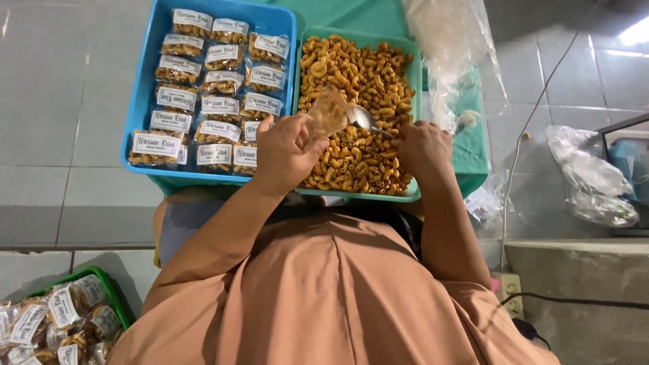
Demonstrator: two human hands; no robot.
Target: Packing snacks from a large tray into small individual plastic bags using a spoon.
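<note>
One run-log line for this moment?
left hand: holds clear bag | right hand: holds spoon | below: macaroni snack tray

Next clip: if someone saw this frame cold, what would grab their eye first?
Most likely the green tray at top centre, heaped with orange-brown curled snacks. Over it the left hand holds a small clear bag while the right hand tips a metal spoon at its mouth. Next, the blue tray to the left, lined with rows of labelled filled packets.
</note>
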